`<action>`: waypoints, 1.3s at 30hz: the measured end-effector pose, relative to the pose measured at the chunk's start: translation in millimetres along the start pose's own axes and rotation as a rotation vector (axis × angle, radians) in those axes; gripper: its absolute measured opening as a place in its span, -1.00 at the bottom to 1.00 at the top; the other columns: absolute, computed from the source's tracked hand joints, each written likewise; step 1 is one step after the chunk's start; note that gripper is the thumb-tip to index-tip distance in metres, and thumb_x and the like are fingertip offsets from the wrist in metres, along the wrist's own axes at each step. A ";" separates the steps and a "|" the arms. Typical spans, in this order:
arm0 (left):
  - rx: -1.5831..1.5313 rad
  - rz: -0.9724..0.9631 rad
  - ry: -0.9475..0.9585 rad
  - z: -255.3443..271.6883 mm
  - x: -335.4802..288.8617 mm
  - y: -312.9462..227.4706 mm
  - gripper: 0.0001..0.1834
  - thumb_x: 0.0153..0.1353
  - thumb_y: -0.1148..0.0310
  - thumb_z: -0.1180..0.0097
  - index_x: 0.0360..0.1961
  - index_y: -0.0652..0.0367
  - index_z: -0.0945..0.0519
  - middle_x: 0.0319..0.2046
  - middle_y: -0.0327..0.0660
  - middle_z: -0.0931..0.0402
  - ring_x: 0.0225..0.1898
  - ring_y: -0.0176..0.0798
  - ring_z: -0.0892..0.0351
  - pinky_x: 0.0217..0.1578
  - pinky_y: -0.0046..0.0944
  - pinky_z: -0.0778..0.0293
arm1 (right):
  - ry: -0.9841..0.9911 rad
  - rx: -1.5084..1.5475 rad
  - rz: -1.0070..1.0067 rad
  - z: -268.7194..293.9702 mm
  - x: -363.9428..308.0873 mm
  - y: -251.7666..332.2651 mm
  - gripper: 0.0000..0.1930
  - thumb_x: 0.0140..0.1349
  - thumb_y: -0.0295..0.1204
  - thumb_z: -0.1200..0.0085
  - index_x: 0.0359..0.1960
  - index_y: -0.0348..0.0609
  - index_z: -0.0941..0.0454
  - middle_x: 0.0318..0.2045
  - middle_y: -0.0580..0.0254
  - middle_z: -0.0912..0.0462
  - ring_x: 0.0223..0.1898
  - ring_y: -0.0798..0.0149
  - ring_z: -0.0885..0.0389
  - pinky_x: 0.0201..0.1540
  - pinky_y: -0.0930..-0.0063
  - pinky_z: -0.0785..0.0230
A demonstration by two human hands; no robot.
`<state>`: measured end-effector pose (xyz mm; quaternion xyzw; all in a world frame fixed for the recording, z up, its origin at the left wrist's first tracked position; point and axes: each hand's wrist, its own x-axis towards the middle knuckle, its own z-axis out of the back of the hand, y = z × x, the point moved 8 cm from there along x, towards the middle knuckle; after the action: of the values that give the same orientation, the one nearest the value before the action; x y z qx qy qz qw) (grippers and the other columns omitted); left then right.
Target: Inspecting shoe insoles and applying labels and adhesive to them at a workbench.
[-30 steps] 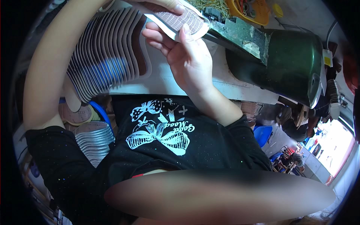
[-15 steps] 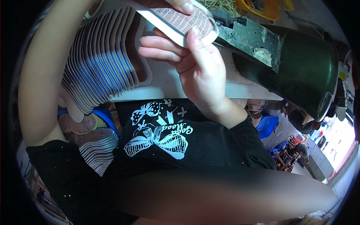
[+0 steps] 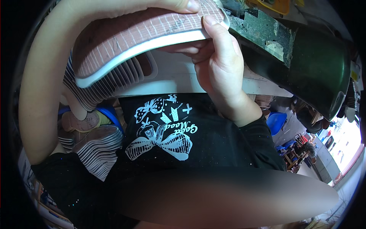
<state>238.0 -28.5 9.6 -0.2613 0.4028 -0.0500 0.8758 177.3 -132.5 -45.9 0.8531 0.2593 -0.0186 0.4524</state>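
Note:
A shoe sole (image 3: 141, 34), pinkish brown with pale grid lines and a white rim, is held up in both hands near the top of the view. My left hand (image 3: 177, 4) comes over its far edge, thumb pressed on the brown face; its other fingers are out of sight. My right hand (image 3: 223, 57) pinches the right end, thumb on top and fingers folded beneath. The sole's broad left end reaches back toward my left forearm. Under it, a row of similar soles (image 3: 126, 74) stands fanned on the white table (image 3: 173, 70), partly covered.
A dark green machine (image 3: 316, 65) with a worn metal block (image 3: 263, 34) stands just right of my right hand. Below the table at left, a blue container (image 3: 114, 112) and stacked soles (image 3: 101, 149) sit beside me. A yellow basket (image 3: 272, 5) lies at the far right.
The sole has swung round, so its broad face and left end now show over the fanned row. My right hand has shifted slightly right; my left thumb stays on the sole.

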 end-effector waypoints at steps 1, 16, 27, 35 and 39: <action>-0.038 0.024 0.023 -3.4 -0.5 0.1 -0.66 0.21 0.13 -0.12 -0.45 0.24 -0.63 -0.60 -0.28 -0.53 -0.58 -0.43 -0.41 -0.48 -0.36 -0.36 | -0.002 0.000 0.001 1.8 -0.6 -0.7 -0.60 0.38 -0.27 0.27 -0.01 -0.42 -0.35 -0.15 -0.06 -0.59 -0.19 0.03 -0.64 0.01 0.19 -0.45; -0.509 -0.018 0.013 -30.4 -17.9 8.5 -0.58 0.25 0.09 -0.06 -0.49 0.27 -0.64 -0.67 -0.26 -0.52 -0.68 -0.47 -0.44 -0.61 -0.46 -0.38 | -0.004 -0.002 0.069 13.8 -5.5 9.2 -0.71 0.34 -0.34 0.09 -0.14 -0.36 -0.51 -0.25 0.16 -0.64 -0.25 0.38 -0.62 -0.13 0.54 -0.42; -0.643 0.043 -0.029 -37.6 -11.1 8.5 -0.49 0.33 0.13 0.08 -0.58 0.35 -0.58 -0.79 -0.17 -0.49 -0.83 -0.38 -0.42 -0.78 -0.49 -0.33 | 0.003 -0.155 -0.185 20.1 -34.7 16.4 -0.73 0.19 -0.40 -0.12 -0.17 -0.37 -0.55 -0.31 0.19 -0.64 -0.34 0.47 -0.60 -0.21 0.62 -0.44; -0.234 -0.167 -0.285 7.2 11.5 7.2 -0.47 0.26 0.04 -0.02 -0.70 0.24 -0.58 -0.81 -0.27 -0.41 -0.79 -0.45 -0.31 -0.69 -0.45 -0.24 | 0.014 -0.322 -0.093 28.3 -46.2 1.7 -0.75 0.17 -0.42 -0.18 -0.18 -0.34 -0.59 -0.29 0.23 -0.66 -0.28 0.46 -0.59 -0.15 0.55 -0.44; -0.234 -0.212 -0.449 18.5 25.9 15.8 -0.48 0.25 0.00 -0.04 -0.57 0.27 -0.63 -0.71 -0.28 -0.49 -0.65 -0.44 -0.40 -0.53 -0.44 -0.35 | -0.033 -0.129 0.054 23.7 -17.9 2.4 -0.77 0.20 -0.39 -0.16 -0.21 -0.32 -0.60 -0.33 0.25 -0.66 -0.32 0.52 -0.58 -0.21 0.63 -0.43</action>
<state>266.9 -14.9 -5.9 -0.4060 0.1719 -0.0353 0.8968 167.7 -159.7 -53.2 0.8284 0.2293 -0.0036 0.5111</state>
